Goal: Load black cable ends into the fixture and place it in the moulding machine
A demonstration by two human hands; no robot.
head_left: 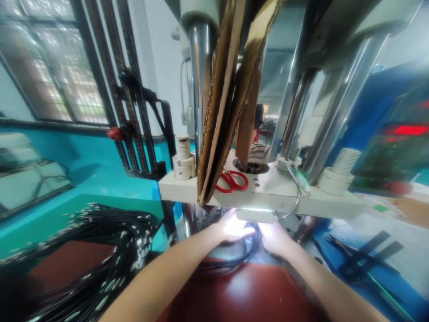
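Both my hands reach under the white plate (268,197) of a press machine, where a strong lamp washes them out. My left hand (231,228) lies over a loop of black cable (241,255) that runs from under the plate toward me. My right hand (276,237) sits just to the right of it, close to the same cable. The glare and the plate's edge hide the fingers of both hands, so their grip does not show.
A big bundle of black cables with metal ends (100,250) lies at the left on a dark red surface (248,295). Red scissors (233,181) and cardboard sheets (224,98) rest on the plate between chrome columns (338,112). Black tools (365,255) lie at the right.
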